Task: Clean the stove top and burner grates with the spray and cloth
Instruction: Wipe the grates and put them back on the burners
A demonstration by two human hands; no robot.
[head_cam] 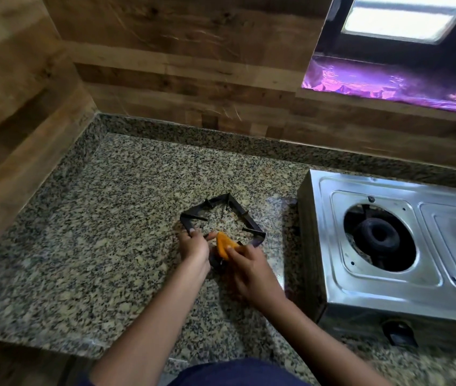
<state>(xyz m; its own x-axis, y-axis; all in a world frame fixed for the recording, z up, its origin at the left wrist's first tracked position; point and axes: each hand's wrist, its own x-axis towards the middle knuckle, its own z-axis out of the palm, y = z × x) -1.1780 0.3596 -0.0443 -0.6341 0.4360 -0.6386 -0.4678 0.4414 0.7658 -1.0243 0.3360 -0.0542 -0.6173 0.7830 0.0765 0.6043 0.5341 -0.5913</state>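
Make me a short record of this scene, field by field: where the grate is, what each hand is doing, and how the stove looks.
burner grate: off the stove, lying on the granite counter to the stove's left
left hand: grips the grate's near left corner
right hand: holds an orange cloth against the grate's near side
stove: stainless steel top, at the right
burner: exposed, no grate over it
spray: not in view
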